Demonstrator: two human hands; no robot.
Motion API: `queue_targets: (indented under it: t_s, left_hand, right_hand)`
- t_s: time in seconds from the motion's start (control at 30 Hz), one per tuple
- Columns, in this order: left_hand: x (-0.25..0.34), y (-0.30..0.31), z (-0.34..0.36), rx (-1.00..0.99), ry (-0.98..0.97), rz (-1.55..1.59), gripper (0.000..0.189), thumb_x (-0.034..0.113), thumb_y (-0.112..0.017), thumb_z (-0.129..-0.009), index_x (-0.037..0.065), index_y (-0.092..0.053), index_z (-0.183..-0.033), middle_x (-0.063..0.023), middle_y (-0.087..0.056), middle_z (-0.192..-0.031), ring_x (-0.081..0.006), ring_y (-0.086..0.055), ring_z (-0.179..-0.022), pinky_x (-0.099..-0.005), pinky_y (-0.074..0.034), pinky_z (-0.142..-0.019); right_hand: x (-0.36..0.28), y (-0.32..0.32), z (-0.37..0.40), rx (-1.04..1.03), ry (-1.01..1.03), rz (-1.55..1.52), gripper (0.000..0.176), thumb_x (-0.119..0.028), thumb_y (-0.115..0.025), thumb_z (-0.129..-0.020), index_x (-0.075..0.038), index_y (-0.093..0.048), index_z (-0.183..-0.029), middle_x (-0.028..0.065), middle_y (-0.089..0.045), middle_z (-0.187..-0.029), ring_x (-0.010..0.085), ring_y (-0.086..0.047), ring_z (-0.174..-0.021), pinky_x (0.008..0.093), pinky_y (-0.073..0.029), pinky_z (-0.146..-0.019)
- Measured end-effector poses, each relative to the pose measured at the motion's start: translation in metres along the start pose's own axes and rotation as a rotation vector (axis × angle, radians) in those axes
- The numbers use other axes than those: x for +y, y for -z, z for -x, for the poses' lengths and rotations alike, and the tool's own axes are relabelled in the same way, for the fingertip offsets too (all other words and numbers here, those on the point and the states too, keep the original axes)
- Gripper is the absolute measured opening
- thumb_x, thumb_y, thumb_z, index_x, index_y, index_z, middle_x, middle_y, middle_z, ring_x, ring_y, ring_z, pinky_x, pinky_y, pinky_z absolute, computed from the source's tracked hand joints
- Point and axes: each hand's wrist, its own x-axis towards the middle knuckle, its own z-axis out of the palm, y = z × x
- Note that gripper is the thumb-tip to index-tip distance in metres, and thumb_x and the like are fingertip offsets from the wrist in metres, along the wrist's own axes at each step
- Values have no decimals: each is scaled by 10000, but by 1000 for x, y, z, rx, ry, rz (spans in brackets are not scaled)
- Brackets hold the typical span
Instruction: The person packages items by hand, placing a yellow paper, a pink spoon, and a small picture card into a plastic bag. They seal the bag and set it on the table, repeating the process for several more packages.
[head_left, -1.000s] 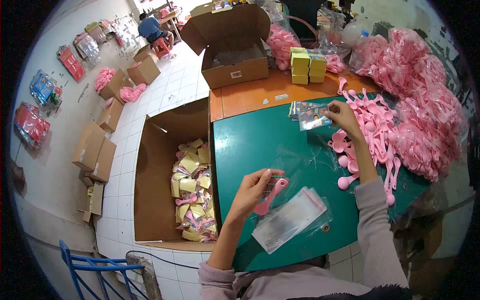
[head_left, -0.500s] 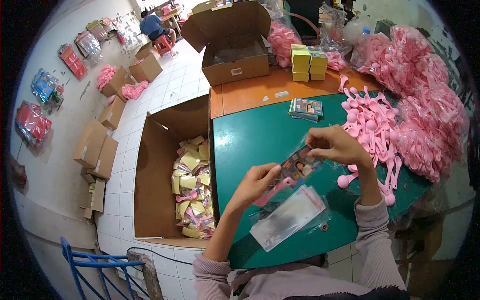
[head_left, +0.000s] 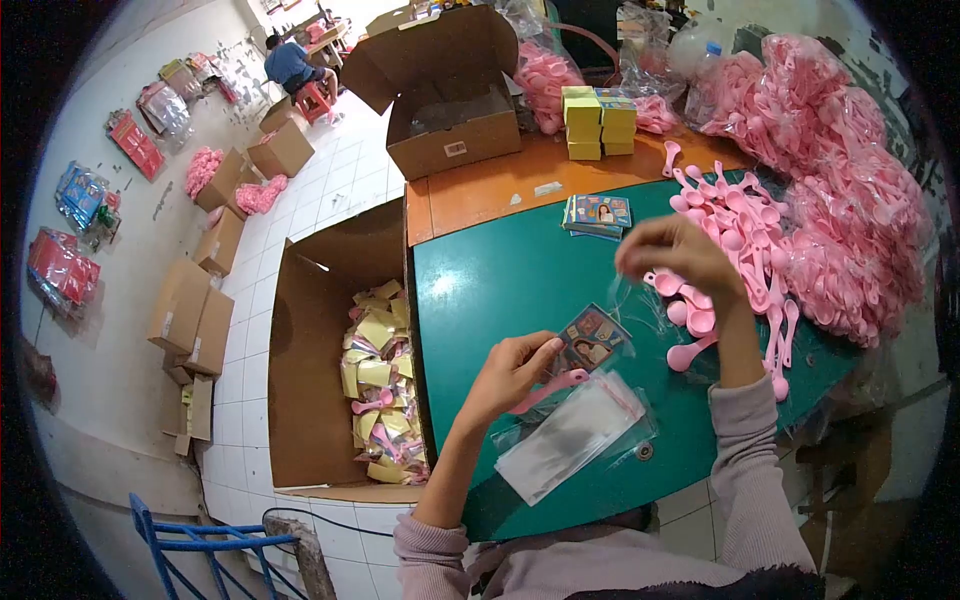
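My left hand (head_left: 518,372) is closed on a small printed card (head_left: 590,338) in clear plastic, with a pink spoon (head_left: 550,388) under the fingers. Up and to the right, my right hand (head_left: 680,258) pinches a thin clear strip of plastic (head_left: 618,290) that hangs from its fingertips. Below the card lies a stack of clear plastic bags (head_left: 570,440) on the green table top (head_left: 470,290). A short stack of cards (head_left: 598,212) sits farther back. Loose pink spoons (head_left: 745,235) are heaped to the right of my right hand.
An open box (head_left: 340,460) of packed pieces stands left of the table. Behind are an open carton (head_left: 455,140), yellow card stacks (head_left: 598,125) and bagged pink spoons (head_left: 850,200). A person (head_left: 290,65) sits far back. A blue metal frame (head_left: 200,540) is at lower left.
My right hand has moved up and away from the card, drawing out a thin clear strip. The card remains in my left hand. The whole view has shifted slightly.
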Motion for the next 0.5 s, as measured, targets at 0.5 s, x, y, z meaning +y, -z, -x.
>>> queue_targets:
  t_s: [0.5]
  left_hand:
    - [-5,-2,3,119,-125,-48,252,221,-481,-884,8,-545,-1003,-44,-511,-564,-88,-464,-540,-283,-400,-501]
  right_hand:
    - [-21,-70,-23,6,66,540,292,-244,-683,-685,-9,-583,-827,87,-562,-634,152,-537,-569,264,-418,-545]
